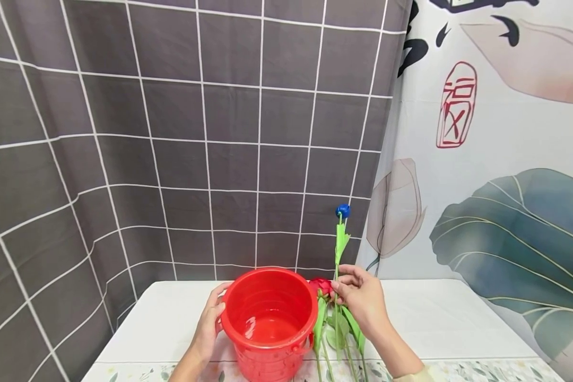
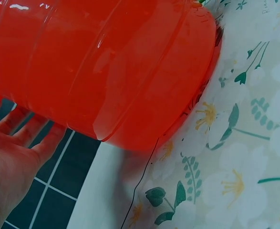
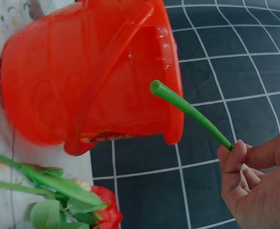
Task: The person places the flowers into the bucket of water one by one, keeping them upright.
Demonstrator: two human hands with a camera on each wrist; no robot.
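A red plastic bucket [image 1: 269, 347] stands on the table with its mouth tipped towards me and what looks like water inside. My left hand [image 1: 208, 321] holds its left side near the rim; in the left wrist view the fingers lie along the wall, their tips hidden. To the right of the bucket, my right hand [image 1: 363, 297] pinches the green stem of a blue flower [image 1: 343, 211], held upright with its bloom above the hand. In the right wrist view, the cut end of the stem [image 3: 187, 109] points towards the bucket.
A red rose [image 1: 321, 286] and other green stems and leaves [image 3: 58, 183] lie on the table just right of the bucket. The white table [image 1: 167, 313] has a floral cloth along its front. Behind it hangs a dark grid-patterned curtain [image 1: 172, 159].
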